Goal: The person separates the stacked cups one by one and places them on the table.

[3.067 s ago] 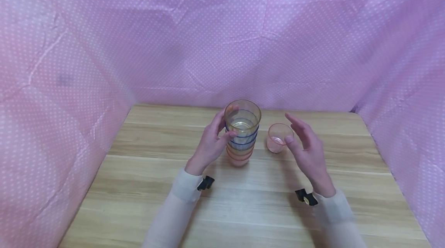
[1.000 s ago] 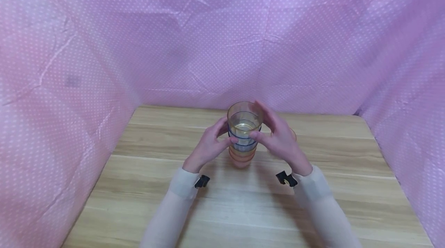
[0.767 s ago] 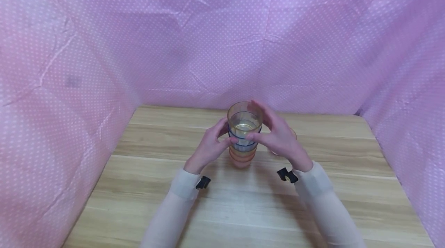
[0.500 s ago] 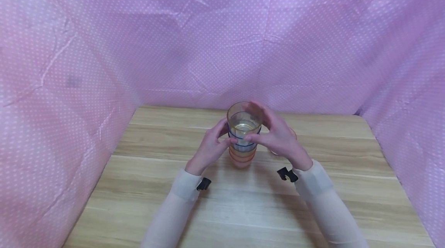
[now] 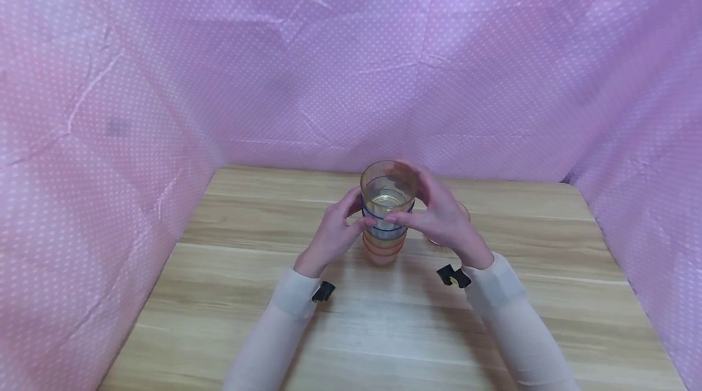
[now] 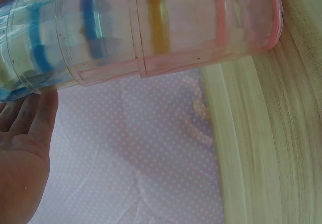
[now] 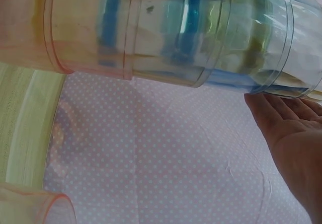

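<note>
Glossy clear plastic cups (image 5: 385,214), matt wood-grain table (image 5: 384,330), creased dotted cloth backdrop (image 5: 329,74)

Wooden table (image 5: 230,293); cup stack (image 5: 384,220); pink cup (image 5: 463,211)

Bright, even, soft light; faint shadows; wrist views close, blurred, edge-distorted.

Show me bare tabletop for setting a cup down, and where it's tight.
Free: the table left of the left hand, the right side past the right hand, and the near strip between the sleeves. Crowded: the centre, where both hands grip the cup stack, with a pink cup behind the right hand.
</note>
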Available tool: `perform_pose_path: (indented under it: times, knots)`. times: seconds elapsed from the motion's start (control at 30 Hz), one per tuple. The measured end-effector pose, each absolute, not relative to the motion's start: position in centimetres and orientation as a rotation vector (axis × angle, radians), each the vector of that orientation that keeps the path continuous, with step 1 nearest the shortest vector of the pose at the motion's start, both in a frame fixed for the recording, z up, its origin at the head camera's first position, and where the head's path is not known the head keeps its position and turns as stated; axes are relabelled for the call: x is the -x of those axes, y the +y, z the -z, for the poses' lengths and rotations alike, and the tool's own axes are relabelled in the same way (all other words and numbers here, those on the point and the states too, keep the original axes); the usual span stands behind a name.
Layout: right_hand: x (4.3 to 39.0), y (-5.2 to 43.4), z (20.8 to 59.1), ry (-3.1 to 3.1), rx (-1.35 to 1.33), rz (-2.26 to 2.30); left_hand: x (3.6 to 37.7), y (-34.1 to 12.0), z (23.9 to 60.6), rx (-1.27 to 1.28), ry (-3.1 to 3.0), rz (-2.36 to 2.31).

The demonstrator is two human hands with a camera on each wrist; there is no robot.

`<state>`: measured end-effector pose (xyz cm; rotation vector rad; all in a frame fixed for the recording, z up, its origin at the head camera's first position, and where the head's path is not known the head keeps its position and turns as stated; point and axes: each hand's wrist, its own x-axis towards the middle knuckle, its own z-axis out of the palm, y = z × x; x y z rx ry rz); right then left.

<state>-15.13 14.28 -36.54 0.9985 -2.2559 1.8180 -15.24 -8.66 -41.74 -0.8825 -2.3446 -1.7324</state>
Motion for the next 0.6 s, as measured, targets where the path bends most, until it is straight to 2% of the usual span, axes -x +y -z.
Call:
perform_pose_path:
  times: [0.6]
  knots:
    - [15.26, 14.23, 36.99, -2.176, -1.069, -1.754, 14.98, -8.61, 41.73, 0.866, -2.359, 1.704]
